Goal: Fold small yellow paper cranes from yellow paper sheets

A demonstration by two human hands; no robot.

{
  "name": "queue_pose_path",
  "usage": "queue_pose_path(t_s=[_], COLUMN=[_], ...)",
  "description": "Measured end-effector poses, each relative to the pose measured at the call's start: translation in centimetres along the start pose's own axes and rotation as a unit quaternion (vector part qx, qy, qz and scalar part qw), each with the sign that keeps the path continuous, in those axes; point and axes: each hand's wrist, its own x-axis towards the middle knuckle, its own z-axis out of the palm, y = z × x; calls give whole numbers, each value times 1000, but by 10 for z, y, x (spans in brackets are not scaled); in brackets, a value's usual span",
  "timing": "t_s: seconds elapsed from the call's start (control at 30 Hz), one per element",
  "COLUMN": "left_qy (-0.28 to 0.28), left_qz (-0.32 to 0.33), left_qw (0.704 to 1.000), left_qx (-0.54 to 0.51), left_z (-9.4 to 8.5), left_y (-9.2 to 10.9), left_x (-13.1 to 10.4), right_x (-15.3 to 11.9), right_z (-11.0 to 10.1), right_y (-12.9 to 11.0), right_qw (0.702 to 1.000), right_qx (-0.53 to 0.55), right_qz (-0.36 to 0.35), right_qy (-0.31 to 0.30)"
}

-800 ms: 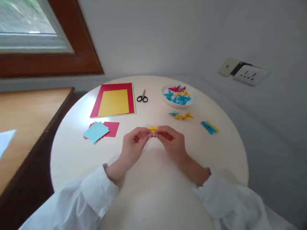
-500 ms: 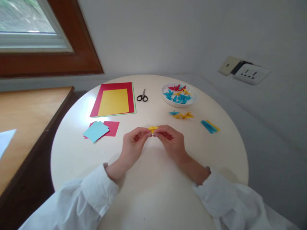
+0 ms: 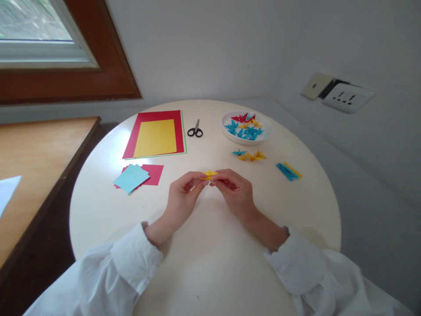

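Observation:
Between my two hands is a small piece of folded yellow paper [image 3: 209, 174], held just above the round table. My left hand [image 3: 184, 193] pinches its left side between thumb and fingers. On the opposite side, my right hand [image 3: 237, 191] is closed on it in the same kind of pinch. Fingertips cover much of the paper, so its exact folded shape is hidden. Beyond my right hand, a blue paper crane [image 3: 239, 152] and yellow paper cranes [image 3: 257, 156] rest on the tabletop.
A white dish [image 3: 247, 141] holds several red, blue and yellow cranes. Scissors [image 3: 195, 130] lie beside large red and yellow sheets [image 3: 156, 138]. Light-blue squares [image 3: 131, 177] overlap red ones at left. Folded blue and yellow strips [image 3: 289, 171] lie at right on the white table [image 3: 210, 263].
The yellow paper shows slightly more between my fingertips. Both hands keep their pinch and stay nearly in place; the view has tilted a little.

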Motion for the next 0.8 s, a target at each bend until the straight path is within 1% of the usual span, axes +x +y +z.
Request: queue_pose_path(t_s=[0.17, 0.33, 0.47, 0.8], left_qy=[11, 18, 19, 21], left_qz=[-14, -18, -22, -12], left_qw=[1000, 1000, 999, 1000], left_qx=[17, 13, 21, 13], left_z=[-1, 0, 0, 3], left_y=[0, 1, 2, 7], left_x=[0, -1, 0, 0], right_x=[-1, -2, -2, -1], right_z=[1, 3, 4, 8], right_y=[-1, 0, -3, -4], right_qw=[1000, 999, 999, 994], right_qx=[-4, 32, 21, 50], right_qz=[4, 29, 43, 87], right_qy=[-5, 4, 7, 34])
